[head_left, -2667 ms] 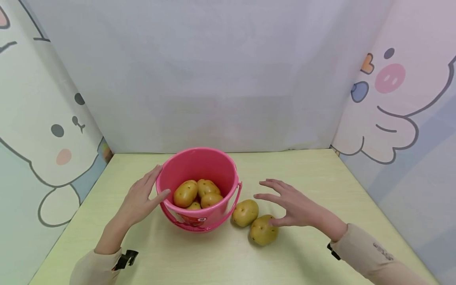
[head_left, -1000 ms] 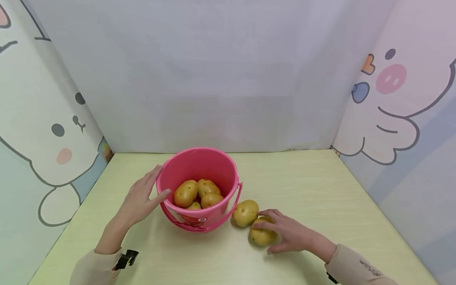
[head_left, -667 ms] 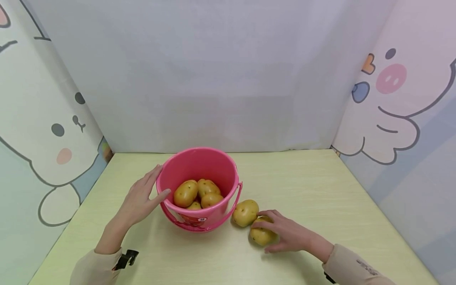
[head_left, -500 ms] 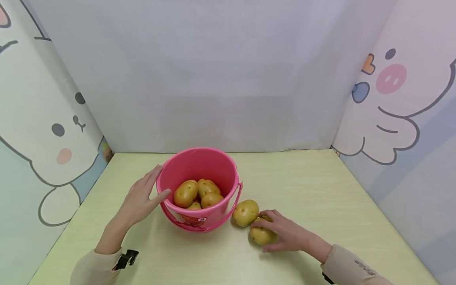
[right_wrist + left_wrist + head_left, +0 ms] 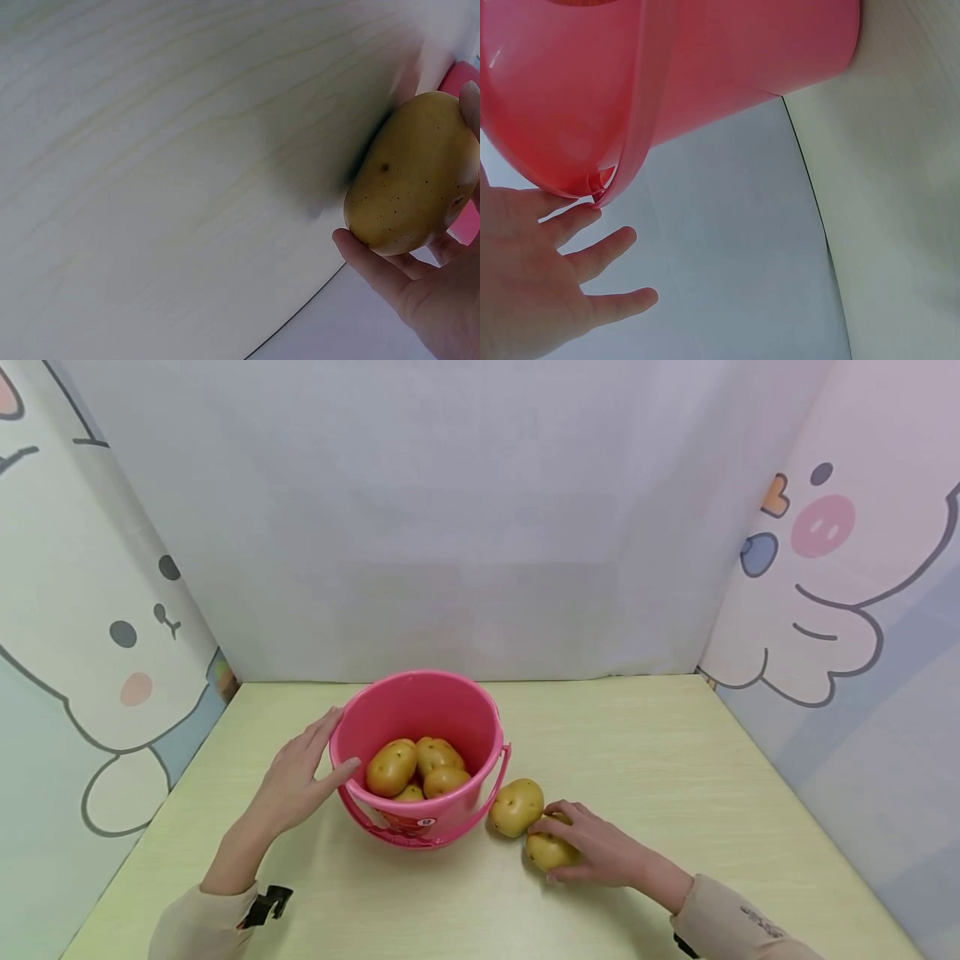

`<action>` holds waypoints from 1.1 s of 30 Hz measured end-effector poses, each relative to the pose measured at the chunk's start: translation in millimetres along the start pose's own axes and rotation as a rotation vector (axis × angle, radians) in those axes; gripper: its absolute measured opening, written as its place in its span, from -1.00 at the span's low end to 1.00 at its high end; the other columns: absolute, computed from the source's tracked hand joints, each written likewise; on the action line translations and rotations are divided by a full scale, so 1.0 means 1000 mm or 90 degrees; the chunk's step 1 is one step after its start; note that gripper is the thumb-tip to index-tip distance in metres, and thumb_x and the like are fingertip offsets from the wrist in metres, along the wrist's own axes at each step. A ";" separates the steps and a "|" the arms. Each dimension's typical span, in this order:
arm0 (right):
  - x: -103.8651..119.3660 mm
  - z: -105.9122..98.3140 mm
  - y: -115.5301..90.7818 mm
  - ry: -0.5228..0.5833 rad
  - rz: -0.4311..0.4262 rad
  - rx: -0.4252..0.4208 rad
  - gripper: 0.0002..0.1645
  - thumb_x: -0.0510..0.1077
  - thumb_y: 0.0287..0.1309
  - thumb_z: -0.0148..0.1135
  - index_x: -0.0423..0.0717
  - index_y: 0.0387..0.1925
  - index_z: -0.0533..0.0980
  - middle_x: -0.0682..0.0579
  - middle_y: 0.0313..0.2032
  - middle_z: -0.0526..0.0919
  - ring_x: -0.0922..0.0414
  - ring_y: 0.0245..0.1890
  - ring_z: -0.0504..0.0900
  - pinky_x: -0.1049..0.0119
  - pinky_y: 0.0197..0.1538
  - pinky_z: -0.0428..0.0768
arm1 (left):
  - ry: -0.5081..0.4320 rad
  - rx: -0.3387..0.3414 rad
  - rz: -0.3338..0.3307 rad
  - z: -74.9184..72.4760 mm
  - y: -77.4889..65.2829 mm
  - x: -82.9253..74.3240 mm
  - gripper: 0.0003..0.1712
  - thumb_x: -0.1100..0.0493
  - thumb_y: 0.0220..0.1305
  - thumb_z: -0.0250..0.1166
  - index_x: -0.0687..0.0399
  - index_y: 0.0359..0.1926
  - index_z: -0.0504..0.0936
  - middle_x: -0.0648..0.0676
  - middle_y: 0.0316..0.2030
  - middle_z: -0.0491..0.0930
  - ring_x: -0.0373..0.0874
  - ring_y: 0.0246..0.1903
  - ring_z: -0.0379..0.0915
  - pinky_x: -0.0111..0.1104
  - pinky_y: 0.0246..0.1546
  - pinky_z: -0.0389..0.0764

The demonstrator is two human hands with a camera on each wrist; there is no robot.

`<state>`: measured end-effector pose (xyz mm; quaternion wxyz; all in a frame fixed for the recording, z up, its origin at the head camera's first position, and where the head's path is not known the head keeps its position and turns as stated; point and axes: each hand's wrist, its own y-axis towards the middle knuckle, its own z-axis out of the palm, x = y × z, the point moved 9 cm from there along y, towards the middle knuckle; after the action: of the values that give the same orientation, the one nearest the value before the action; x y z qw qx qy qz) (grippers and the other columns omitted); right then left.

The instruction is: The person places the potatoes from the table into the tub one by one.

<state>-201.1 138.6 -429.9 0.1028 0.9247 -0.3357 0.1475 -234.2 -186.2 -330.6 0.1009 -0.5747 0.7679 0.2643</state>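
A pink bucket (image 5: pixel 416 693) with several potatoes (image 5: pixel 392 768) inside stands on the table. My left hand (image 5: pixel 296 781) rests against the left side of its rim, fingers extended and thumb lying over the edge; the left wrist view shows those fingers spread beside the handle's hinge (image 5: pixel 600 184). Two potatoes lie outside, right of the bucket. My right hand (image 5: pixel 600 852) holds the nearer potato (image 5: pixel 551 852), its fingers over the top and thumb at the near side. The other potato (image 5: pixel 516 807) lies between it and the bucket.
The bucket's pink handle (image 5: pixel 480 814) hangs down at its front right. Behind the pale wooden table (image 5: pixel 637 735) stands a plain light wall (image 5: pixel 465 527). Side panels printed with cartoon animals (image 5: pixel 825 527) flank the table.
My right hand has come down from above the table to the nearer potato, and its thumb and fingers have drawn in around it. The left hand and bucket have stayed put.
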 end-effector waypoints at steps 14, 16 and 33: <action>0.003 -0.004 -0.002 -0.017 -0.027 -0.022 -0.40 0.17 -0.08 0.26 0.21 0.05 0.35 0.09 -0.01 0.30 0.14 -0.06 0.32 0.16 -0.14 0.47 | 0.003 0.003 0.004 0.001 0.001 0.000 -0.11 -0.07 0.10 0.18 0.07 0.34 -0.05 0.22 0.25 0.06 0.17 0.17 -0.01 0.21 0.01 0.07; 0.003 -0.007 -0.002 -0.025 -0.033 -0.031 -0.39 0.18 -0.10 0.26 0.21 0.05 0.35 0.09 -0.01 0.30 0.15 -0.07 0.32 0.17 -0.15 0.47 | 0.003 0.002 0.003 0.001 0.000 0.000 -0.11 -0.08 0.10 0.18 0.07 0.34 -0.05 0.22 0.25 0.06 0.17 0.17 -0.01 0.21 0.01 0.07; 0.006 -0.044 0.002 -0.075 -0.069 -0.081 -0.38 0.12 -0.13 0.32 0.17 0.04 0.37 0.00 -0.01 0.33 0.09 -0.07 0.35 0.15 -0.23 0.52 | 0.001 0.002 0.004 -0.001 0.000 -0.001 -0.10 -0.15 0.11 0.14 0.08 0.35 -0.05 0.23 0.26 0.06 0.18 0.17 -0.01 0.21 0.00 0.07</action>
<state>-207.4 146.5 -386.6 0.1488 0.9402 -0.2994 0.0654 -233.5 -186.0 -329.4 0.1002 -0.5722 0.7704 0.2629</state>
